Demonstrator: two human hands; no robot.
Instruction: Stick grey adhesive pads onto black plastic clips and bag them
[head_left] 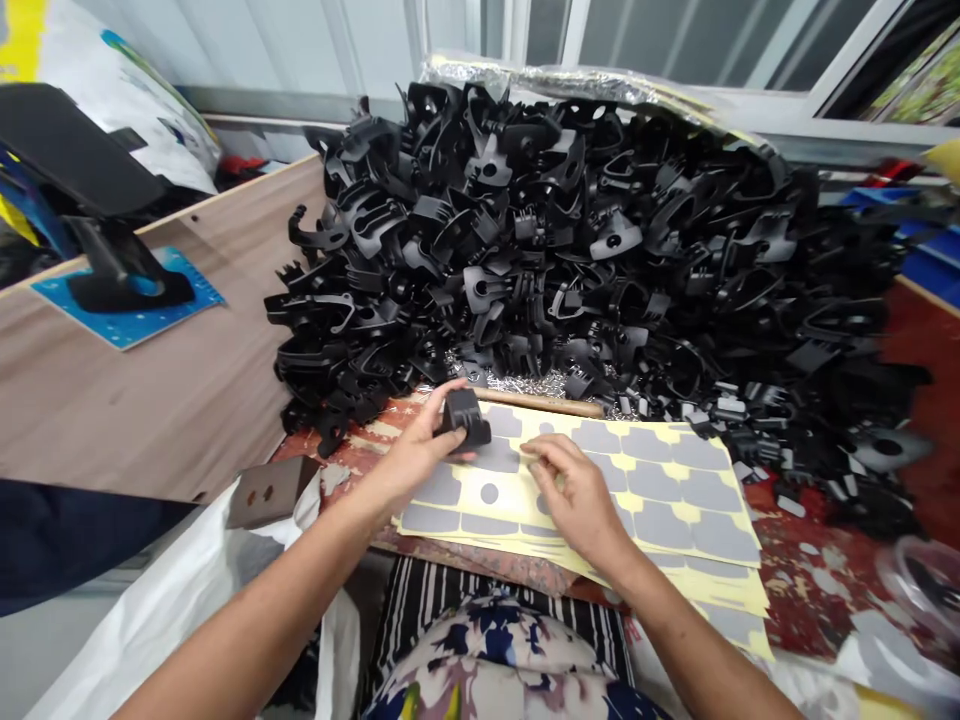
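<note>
My left hand (431,437) grips a small black plastic part (465,417) between thumb and fingers, holding it just above the sticker sheet's left side. Over the middle of that yellow-backed sheet (491,517) of grey stickers hovers my right hand (566,485). Its fingers are curled together towards the thumb; whatever they may pinch is too small to make out. Several grey stickers (705,452) remain on the sheet, and bare yellow backing shows between the hands. More sheets lie stacked underneath.
A large heap of black plastic parts (487,290) rises behind the sheets. A wooden stick (555,404) lies along their back edge, near small metal pieces (529,383). A black stand (127,275) is on the left board. A clear container (922,580) sits far right.
</note>
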